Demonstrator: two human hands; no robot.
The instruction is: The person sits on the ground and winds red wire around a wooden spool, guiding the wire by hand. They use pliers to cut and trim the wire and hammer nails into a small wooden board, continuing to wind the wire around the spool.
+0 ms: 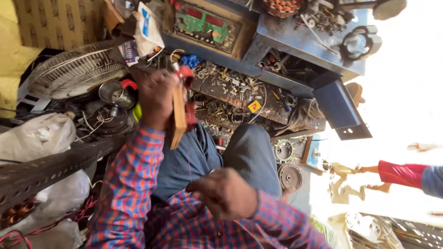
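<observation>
A flat wooden former (pixel 178 117) wound with red wire (pixel 190 113) is held upright above the blue-trousered knees (pixel 207 157) of the seated person. It is gripped by the left hand (pixel 157 99), whose fingers are closed round its upper part, so that the lower end of the wood juts out below the fist. A thin red strand (pixel 188 161) is seen running down from the former towards the right hand (pixel 225 192). That hand is held lower, nearer the camera, with its fingers curled and pinched together; whether the strand is actually caught between them cannot be told through the blur. Both forearms are covered by red and blue checked sleeves (pixel 127 184).

Beyond the former, a cluttered blue workbench (pixel 295 39) strewn with small metal parts is seen. To the left of the former a steel cup (pixel 113 92) and a wire fan guard (pixel 74 71) are lying, with white sacks (pixel 37 136) below them. Right of the knees, a grey pulley wheel (pixel 290 176) is set on the ground.
</observation>
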